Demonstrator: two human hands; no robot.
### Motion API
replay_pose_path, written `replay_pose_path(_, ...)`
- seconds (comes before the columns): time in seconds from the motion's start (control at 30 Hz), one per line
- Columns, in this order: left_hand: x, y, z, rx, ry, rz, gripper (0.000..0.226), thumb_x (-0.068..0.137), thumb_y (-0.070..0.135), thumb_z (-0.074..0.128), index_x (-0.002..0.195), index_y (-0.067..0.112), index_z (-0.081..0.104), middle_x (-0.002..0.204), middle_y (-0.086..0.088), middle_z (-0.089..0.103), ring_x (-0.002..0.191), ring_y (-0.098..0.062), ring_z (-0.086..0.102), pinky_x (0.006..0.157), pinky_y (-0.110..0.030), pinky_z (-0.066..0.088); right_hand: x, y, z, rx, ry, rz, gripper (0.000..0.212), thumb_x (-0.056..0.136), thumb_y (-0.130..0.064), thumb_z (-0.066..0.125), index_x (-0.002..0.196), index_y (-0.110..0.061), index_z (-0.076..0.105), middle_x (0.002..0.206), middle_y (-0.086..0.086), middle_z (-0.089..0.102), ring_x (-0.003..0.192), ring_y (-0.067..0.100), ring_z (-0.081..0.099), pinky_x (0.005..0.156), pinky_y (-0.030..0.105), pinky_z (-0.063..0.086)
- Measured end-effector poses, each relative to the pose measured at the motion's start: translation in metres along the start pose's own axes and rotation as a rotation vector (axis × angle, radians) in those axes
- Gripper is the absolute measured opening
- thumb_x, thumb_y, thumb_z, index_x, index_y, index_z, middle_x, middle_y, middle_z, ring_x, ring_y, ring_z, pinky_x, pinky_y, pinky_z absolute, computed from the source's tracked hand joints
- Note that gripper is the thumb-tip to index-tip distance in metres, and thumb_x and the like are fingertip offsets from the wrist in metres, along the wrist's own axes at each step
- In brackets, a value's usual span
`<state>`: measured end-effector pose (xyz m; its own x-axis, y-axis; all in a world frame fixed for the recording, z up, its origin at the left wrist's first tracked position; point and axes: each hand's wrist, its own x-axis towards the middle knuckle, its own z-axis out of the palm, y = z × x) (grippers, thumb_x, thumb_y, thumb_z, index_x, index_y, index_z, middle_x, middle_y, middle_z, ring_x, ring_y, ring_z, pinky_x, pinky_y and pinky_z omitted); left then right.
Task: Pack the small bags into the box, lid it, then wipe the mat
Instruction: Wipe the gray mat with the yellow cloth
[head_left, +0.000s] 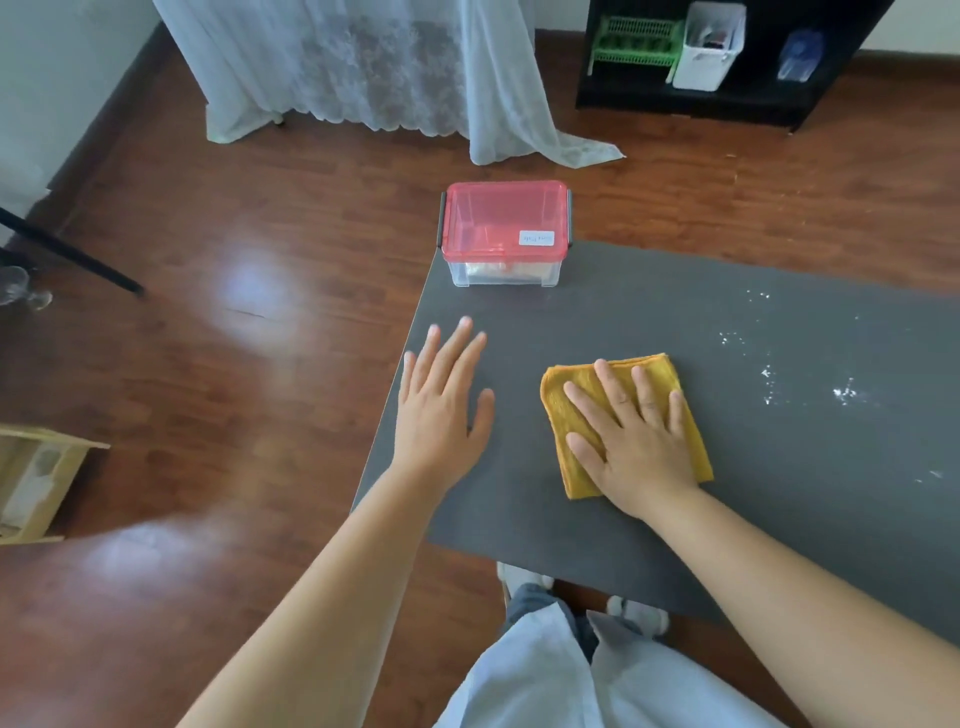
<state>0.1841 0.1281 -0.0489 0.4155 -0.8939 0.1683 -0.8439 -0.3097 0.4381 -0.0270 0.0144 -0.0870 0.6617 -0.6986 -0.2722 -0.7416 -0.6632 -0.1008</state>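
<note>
Head view: I see the mat (649, 322) with the box (503, 262) on its far left corner, red lid (504, 218) on; its contents are too blurred to make out. My right hand (636, 441) presses flat, fingers spread, on the yellow cloth (566, 410). My left hand (441, 405) lies open, holding nothing, near the mat's left edge. White crumbs (769, 374) dot the mat's right part.

Soft daylight, floor (249, 291) glare, wide-angle warp

One box (504, 234), one cloth (566, 410), one mat (727, 415), two hands (441, 410).
</note>
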Motion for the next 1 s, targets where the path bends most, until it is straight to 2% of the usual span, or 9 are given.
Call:
replay_pose_path(0.2, 0.115, 0.013, -0.013, 0.220, -0.031, 0.033, 0.073, 0.086, 0.044, 0.063, 0.150, 0.027, 0.030, 0.161, 0.001, 0.014, 0.149, -0.029, 0.003, 0.116, -0.054, 0.005, 0.007, -0.020, -0.004, 0.063, 0.011, 0.073, 0.068, 0.088, -0.070, 0.011, 0.151, -0.044, 0.013, 0.164, -0.003, -0.006, 0.148, 0.038, -0.003, 0.111, 0.067, -0.003)
replay_pose_path(0.3, 0.144, 0.011, -0.020, -0.024, -0.002, -0.228, 0.083, 0.080, 0.062, 0.063, 0.149, 0.033, 0.029, 0.162, 0.002, 0.011, 0.148, -0.028, 0.004, 0.116, -0.047, 0.007, 0.005, -0.014, -0.001, 0.057, 0.028, 0.049, 0.067, 0.090, -0.070, 0.010, 0.151, -0.043, 0.014, 0.164, -0.004, -0.004, 0.148, 0.037, -0.002, 0.112, 0.066, -0.001)
replay_pose_path(0.4, 0.165, 0.008, -0.025, -0.434, 0.088, -0.601, 0.076, 0.082, 0.059, 0.060, 0.146, 0.029, 0.034, 0.154, -0.001, 0.028, 0.138, -0.024, 0.031, 0.109, -0.039, 0.030, 0.005, -0.014, -0.001, 0.046, 0.042, 0.049, 0.066, 0.091, -0.069, 0.012, 0.151, -0.043, 0.015, 0.164, -0.004, -0.002, 0.148, 0.037, 0.000, 0.112, 0.065, 0.000)
replay_pose_path(0.47, 0.170, 0.005, -0.026, -0.539, 0.063, -0.753, 0.062, 0.084, 0.054, 0.059, 0.137, 0.024, 0.045, 0.140, 0.000, 0.045, 0.124, -0.022, 0.047, 0.099, -0.035, 0.039, 0.005, -0.015, -0.002, 0.043, 0.039, 0.054, 0.065, 0.091, -0.068, 0.013, 0.152, -0.044, 0.014, 0.164, -0.004, -0.002, 0.148, 0.037, 0.001, 0.112, 0.065, 0.000)
replay_pose_path(0.53, 0.173, 0.001, -0.024, -0.536, 0.032, -0.804, 0.025, 0.086, 0.048, 0.057, 0.093, 0.024, 0.059, 0.097, 0.004, 0.059, 0.091, -0.023, 0.056, 0.082, -0.032, 0.043, 0.005, -0.015, -0.002, 0.041, 0.040, 0.056, 0.065, 0.091, -0.068, 0.012, 0.151, -0.044, 0.012, 0.164, -0.004, -0.004, 0.148, 0.037, 0.000, 0.112, 0.065, 0.000)
replay_pose_path(0.6, 0.172, -0.002, -0.020, -0.562, 0.020, -0.821, 0.033, 0.087, 0.045, 0.055, 0.069, 0.019, 0.047, 0.068, 0.004, 0.048, 0.064, -0.021, 0.047, 0.063, -0.028, 0.039, 0.005, -0.015, -0.001, 0.039, 0.047, 0.054, 0.065, 0.091, -0.068, 0.010, 0.152, -0.044, 0.007, 0.164, -0.004, -0.006, 0.148, 0.037, -0.002, 0.112, 0.064, -0.002)
replay_pose_path(0.7, 0.171, -0.005, -0.016, -0.613, 0.003, -0.886, 0.039, 0.087, 0.047, 0.054, 0.068, 0.018, 0.036, 0.063, 0.004, 0.036, 0.054, -0.017, 0.033, 0.050, -0.026, 0.028, 0.005, -0.016, -0.001, 0.026, 0.045, 0.010, 0.066, 0.092, -0.065, 0.006, 0.152, -0.040, 0.002, 0.163, 0.001, -0.011, 0.148, 0.041, -0.006, 0.113, 0.060, -0.008)
replay_pose_path(0.87, 0.172, -0.010, -0.010, -0.787, -0.037, -0.873, 0.052, 0.090, 0.053, 0.046, 0.101, 0.004, 0.056, 0.090, -0.009, 0.057, 0.072, -0.027, 0.054, 0.068, -0.032, 0.046, 0.009, -0.021, -0.001, 0.011, 0.024, -0.140, 0.065, 0.092, -0.063, 0.003, 0.152, -0.038, -0.008, 0.160, 0.002, -0.022, 0.146, 0.041, -0.014, 0.112, 0.051, -0.019)
replay_pose_path(1.0, 0.183, -0.018, -0.020, -0.898, 0.044, -0.841, 0.054, 0.088, 0.054, 0.046, 0.108, 0.004, 0.055, 0.113, -0.019, 0.065, 0.102, -0.038, 0.065, 0.086, -0.058, 0.053, 0.026, -0.046, -0.002, 0.031, -0.002, -0.259, 0.065, 0.091, -0.063, 0.005, 0.151, -0.041, -0.010, 0.159, -0.002, -0.026, 0.145, 0.039, -0.019, 0.110, 0.050, -0.026)
